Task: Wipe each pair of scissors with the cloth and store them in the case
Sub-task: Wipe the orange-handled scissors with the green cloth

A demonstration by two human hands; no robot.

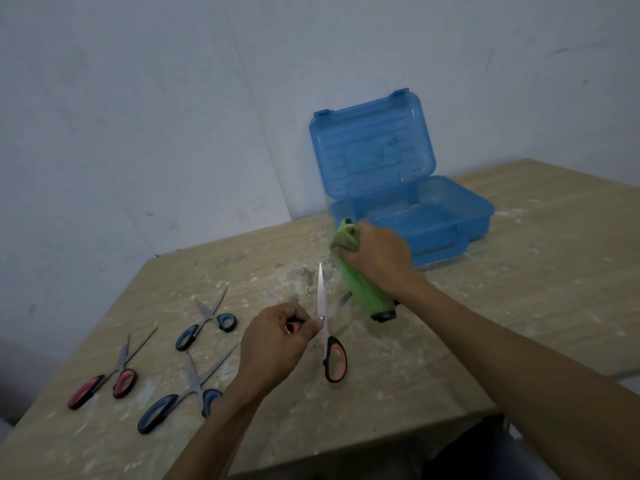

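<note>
At lower centre, the left hand [277, 344] pinched the orange-handled scissors [328, 336], blades spread; the right hand [377, 259] clenched the green cloth [360, 282] around one blade, before the open blue case [412, 206].

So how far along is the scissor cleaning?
Barely started. The blue case is open and looks empty. The left hand holds the orange scissors, open, while the right hand grips the green cloth. Three more scissors wait on the table.

A wooden table [450, 341], dusted with pale specks, is set against a bluish-white wall [138, 116].
</note>
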